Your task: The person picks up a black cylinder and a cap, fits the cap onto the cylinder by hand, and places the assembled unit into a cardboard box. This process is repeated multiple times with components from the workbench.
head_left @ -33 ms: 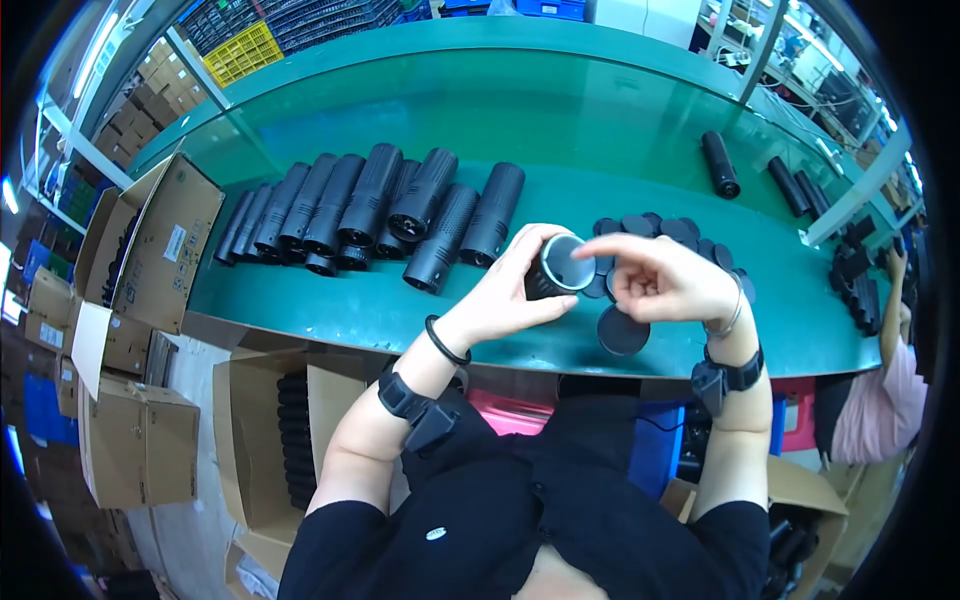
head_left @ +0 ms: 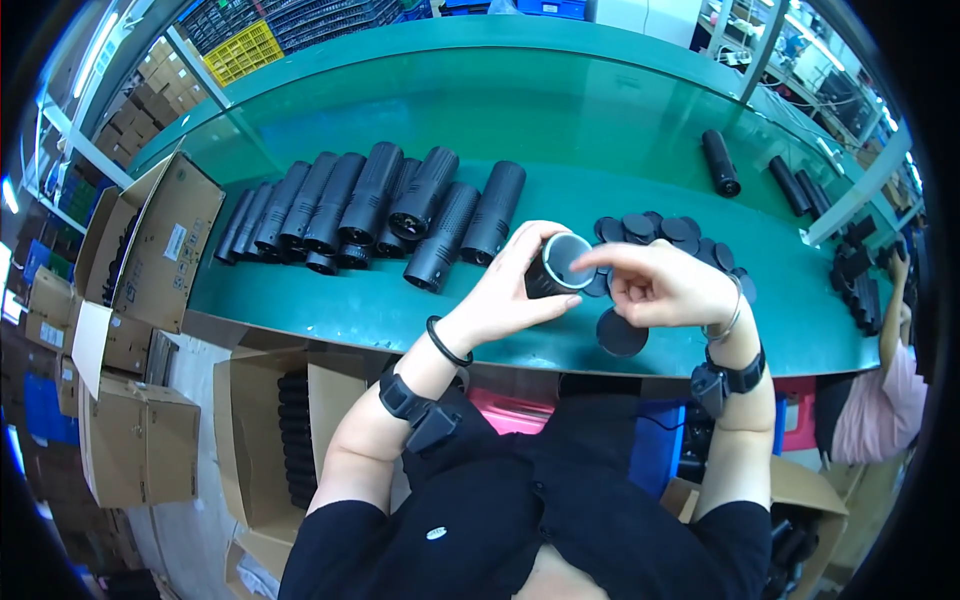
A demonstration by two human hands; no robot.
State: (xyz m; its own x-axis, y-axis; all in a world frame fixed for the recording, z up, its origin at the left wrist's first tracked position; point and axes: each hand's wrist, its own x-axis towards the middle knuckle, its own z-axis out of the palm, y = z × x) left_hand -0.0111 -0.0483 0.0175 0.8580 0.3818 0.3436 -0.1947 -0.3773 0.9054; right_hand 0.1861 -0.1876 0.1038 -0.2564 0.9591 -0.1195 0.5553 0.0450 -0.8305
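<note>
My left hand (head_left: 515, 280) wraps round a black cylinder (head_left: 544, 284), whose pale-rimmed round end (head_left: 566, 262) tilts up toward me. A grey surface shows inside that rim; I cannot tell how deep it lies. My right hand (head_left: 665, 283) points its index finger at the rim's right side, with the fingertip on or just over it. Its other fingers are loosely curled, and no object shows in them. Just below the right hand lies a single black disc (head_left: 622, 333). Several more black discs (head_left: 676, 229) lie scattered behind it on the green table (head_left: 330, 310).
Several black ribbed cylinders (head_left: 370, 195) lie grouped at the left. Another black cylinder (head_left: 720, 163) rests at the far right. An open carton (head_left: 180, 240) stands at the table's left end, and a second carton (head_left: 240, 430) is below. A co-worker's arm (head_left: 893, 300) reaches in at right.
My right index fingertip has shifted slightly down across the cylinder's end. More of the grey inside its rim shows now. The left hand keeps its hold.
</note>
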